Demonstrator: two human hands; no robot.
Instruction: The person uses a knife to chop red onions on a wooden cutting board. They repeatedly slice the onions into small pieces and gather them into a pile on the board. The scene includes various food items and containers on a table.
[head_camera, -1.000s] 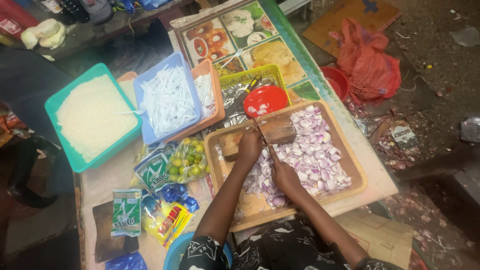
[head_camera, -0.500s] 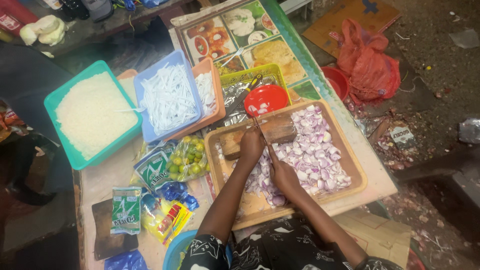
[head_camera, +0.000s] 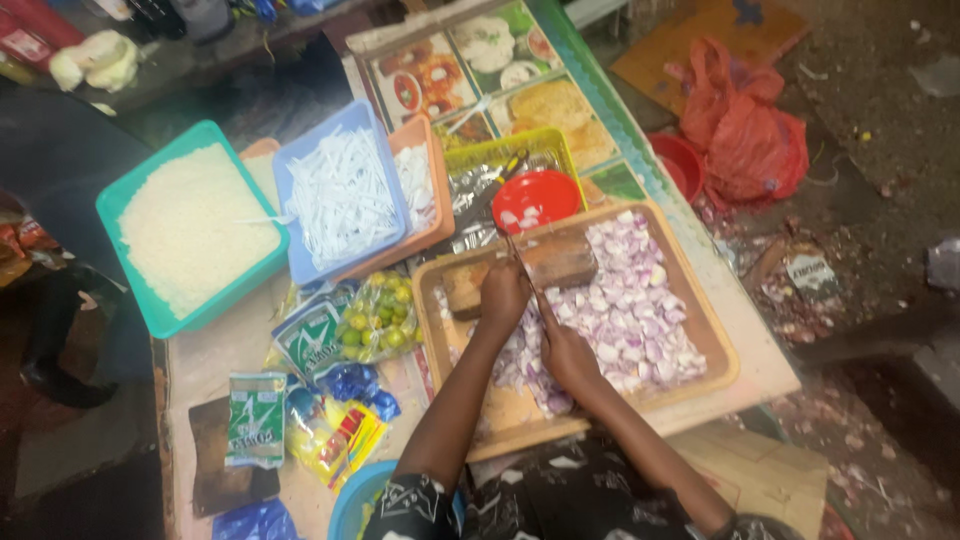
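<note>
Purple shallot pieces (head_camera: 625, 325) fill the wooden tray (head_camera: 715, 335); left hand (head_camera: 503, 293) pins something on the block (head_camera: 560, 262), right hand (head_camera: 565, 352) closed round the knife (head_camera: 522, 262), mid-chop, so each cut should need fingers clear

A single head-worn camera looks steeply down from above the person's own shoulders, near enough that both forearms rise from the bottom edge. The table (head_camera: 210, 350) fills the left and centre, seen slightly askew, and the littered ground runs down the right side.
</note>
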